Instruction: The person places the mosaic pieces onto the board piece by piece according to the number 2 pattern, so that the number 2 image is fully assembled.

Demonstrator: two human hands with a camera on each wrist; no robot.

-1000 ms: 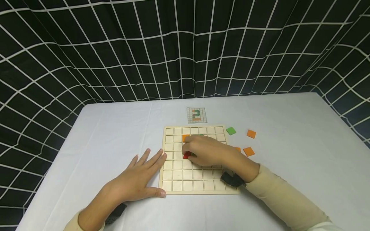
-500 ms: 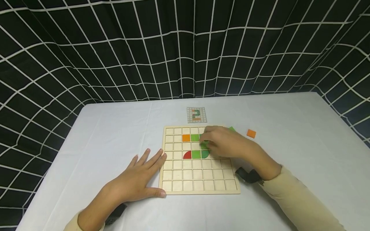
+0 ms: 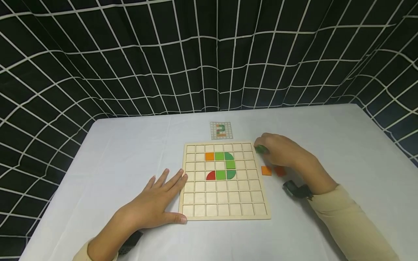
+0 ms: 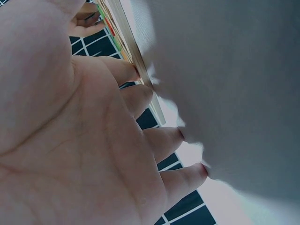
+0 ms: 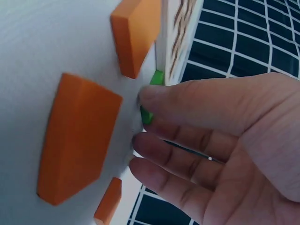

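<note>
Green shows in two slivers past the thumb of my right hand (image 3: 281, 149): one thin, flat tile (image 3: 261, 149), beside the right edge of the board (image 3: 228, 198), near its far right corner. My thumb covers its middle and my other fingers bend loosely around, so I cannot tell whether it is pinched. Nearby on the cloth lie three smooth, square-edged orange tiles (image 5: 80, 140); seen from the head, my hand hides one. Pale wood, the board is ridged into seven rows of seven cells. It carries seven pieces: one orange square (image 3: 209, 156), three green squares (image 3: 230, 164), two green quarter-rounds (image 3: 231, 174), one red quarter-round (image 3: 211, 175). My left hand (image 3: 153, 203) lies spread, fingertips along the board's left edge, thumb at its near left corner. Beyond the far edge lies one gridded card (image 3: 221, 131), its coloured patches hard to make out. White cloth (image 3: 130, 152) drapes the table; behind hangs a white-lined black curtain (image 3: 209, 54).
</note>
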